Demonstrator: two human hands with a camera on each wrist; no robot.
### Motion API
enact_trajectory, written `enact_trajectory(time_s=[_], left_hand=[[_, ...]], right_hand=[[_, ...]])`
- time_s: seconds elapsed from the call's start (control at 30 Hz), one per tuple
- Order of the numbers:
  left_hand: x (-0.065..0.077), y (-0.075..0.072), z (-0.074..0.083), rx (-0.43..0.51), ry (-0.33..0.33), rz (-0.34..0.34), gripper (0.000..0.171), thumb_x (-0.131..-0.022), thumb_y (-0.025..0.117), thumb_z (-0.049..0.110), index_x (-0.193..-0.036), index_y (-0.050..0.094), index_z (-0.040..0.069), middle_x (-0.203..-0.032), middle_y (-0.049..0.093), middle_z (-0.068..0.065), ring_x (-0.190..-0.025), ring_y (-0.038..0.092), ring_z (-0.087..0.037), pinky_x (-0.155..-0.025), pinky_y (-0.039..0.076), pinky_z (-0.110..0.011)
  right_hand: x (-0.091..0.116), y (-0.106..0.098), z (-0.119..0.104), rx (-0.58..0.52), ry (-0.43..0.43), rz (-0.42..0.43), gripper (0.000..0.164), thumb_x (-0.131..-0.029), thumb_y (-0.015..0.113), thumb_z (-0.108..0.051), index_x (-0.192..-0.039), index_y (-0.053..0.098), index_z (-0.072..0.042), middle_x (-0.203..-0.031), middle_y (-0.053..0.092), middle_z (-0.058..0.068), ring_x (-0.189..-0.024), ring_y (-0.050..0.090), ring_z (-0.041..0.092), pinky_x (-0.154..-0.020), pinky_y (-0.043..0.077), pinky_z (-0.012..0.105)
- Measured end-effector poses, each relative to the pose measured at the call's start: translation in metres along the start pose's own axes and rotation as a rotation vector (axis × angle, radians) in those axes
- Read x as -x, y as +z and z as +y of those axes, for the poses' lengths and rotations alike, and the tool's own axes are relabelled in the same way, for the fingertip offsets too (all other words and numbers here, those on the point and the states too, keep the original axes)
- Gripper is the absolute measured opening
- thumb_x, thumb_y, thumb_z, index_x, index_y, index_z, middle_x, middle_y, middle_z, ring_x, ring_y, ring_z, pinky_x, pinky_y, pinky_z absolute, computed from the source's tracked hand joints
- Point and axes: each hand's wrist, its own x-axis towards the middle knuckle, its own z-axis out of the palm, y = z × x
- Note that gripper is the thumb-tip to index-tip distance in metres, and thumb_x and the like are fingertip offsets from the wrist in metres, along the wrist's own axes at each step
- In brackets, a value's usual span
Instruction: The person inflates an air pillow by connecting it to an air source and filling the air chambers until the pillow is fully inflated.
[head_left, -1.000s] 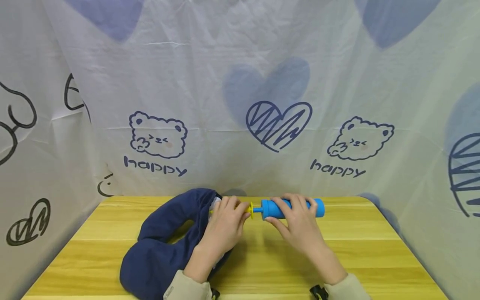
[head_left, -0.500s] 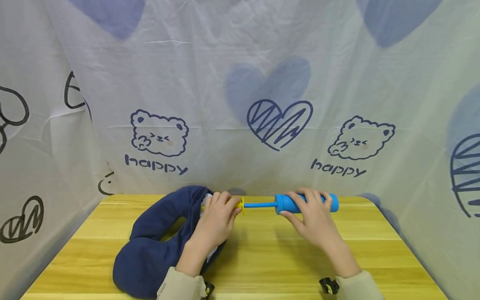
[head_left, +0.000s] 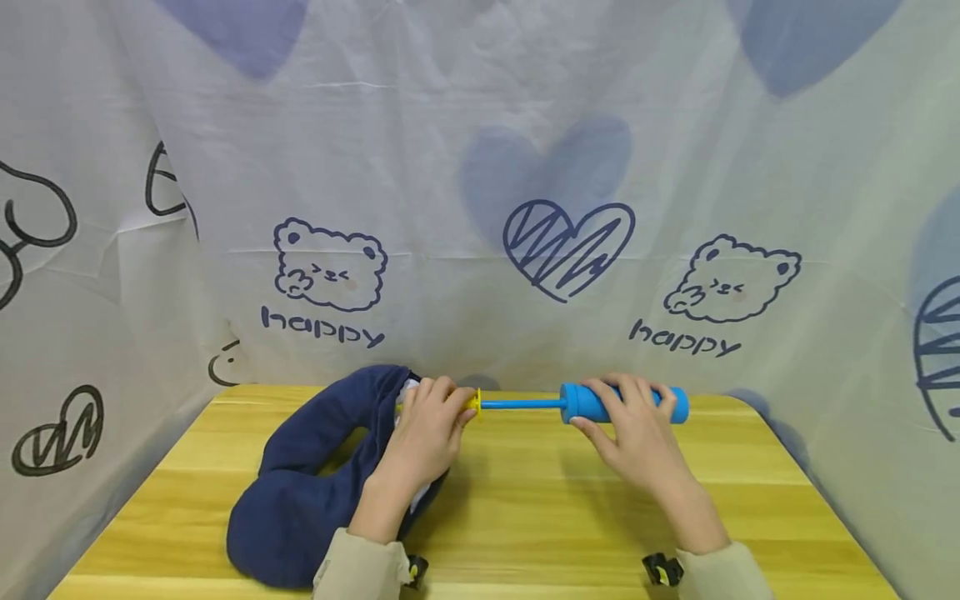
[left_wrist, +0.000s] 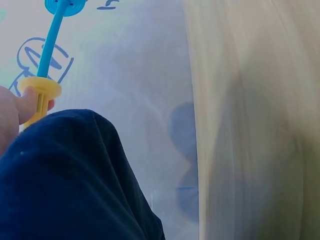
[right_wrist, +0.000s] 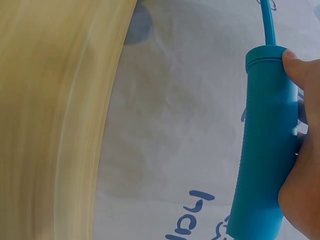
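My left hand (head_left: 423, 437) pinches the yellow end (left_wrist: 42, 87) of a hand air pump, right beside the open side of a navy U-shaped neck pillow (head_left: 288, 517). White lining shows at that opening, and the pump's tip is hidden behind the fingers. My right hand (head_left: 641, 437) grips the pump's thick blue barrel (right_wrist: 267, 145), its thumb near the collar. Between the hands a thin blue rod (head_left: 521, 404) lies bare and level, drawn well out of the barrel. The left wrist view shows the pillow's dark fabric (left_wrist: 65, 170) just under the yellow end.
The pillow lies on a wood-grain table (head_left: 540, 517). A pale cloth with printed bears and hearts (head_left: 480, 325) hangs right behind the table's far edge and along both sides.
The right hand has drawn the blue barrel to the right, baring much more of the rod. The left hand, yellow end and pillow have shifted a little left.
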Motion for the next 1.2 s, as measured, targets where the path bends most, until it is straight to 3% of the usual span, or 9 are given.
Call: enact_trajectory(time_s=[0.2,0.63,0.93,1.2], left_hand=[[-0.002,-0.002,0.000,-0.019,-0.002,0.040,0.019,-0.104,0.062,0.021,-0.118,0.071,0.011,-0.100,0.057,-0.005,-0.089,0.044,-0.025,-0.082,0.035,-0.041],[-0.005,0.003,0.010,-0.041,0.000,0.034,0.023,-0.105,0.062,0.021,-0.122,0.071,0.009,-0.103,0.059,-0.007,-0.090,0.045,-0.025,-0.080,0.035,-0.040],[-0.004,0.007,0.015,-0.055,0.038,0.044,0.023,-0.104,0.064,0.021,-0.122,0.070,0.007,-0.104,0.058,-0.008,-0.089,0.045,-0.026,-0.080,0.036,-0.040],[-0.006,0.008,0.015,-0.065,0.046,0.054,0.023,-0.103,0.065,0.020,-0.122,0.070,0.008,-0.105,0.059,-0.008,-0.092,0.046,-0.027,-0.083,0.037,-0.042]], right_hand=[[-0.008,0.007,-0.011,-0.021,-0.014,0.011,0.056,-0.100,0.061,-0.056,-0.134,0.065,-0.011,-0.129,0.060,0.018,-0.121,0.052,0.042,-0.101,0.023,0.070],[-0.026,0.027,-0.048,-0.044,-0.044,0.028,0.072,-0.101,0.038,-0.071,-0.132,0.067,-0.013,-0.126,0.063,0.016,-0.119,0.055,0.041,-0.101,0.026,0.071],[-0.025,0.036,-0.073,-0.023,-0.048,0.066,0.067,-0.102,0.042,-0.067,-0.131,0.067,-0.012,-0.124,0.063,0.016,-0.115,0.055,0.040,-0.097,0.029,0.070],[-0.025,0.041,-0.075,-0.013,-0.044,0.107,0.062,-0.101,0.048,-0.065,-0.129,0.068,-0.012,-0.122,0.064,0.015,-0.114,0.057,0.038,-0.097,0.030,0.070]])
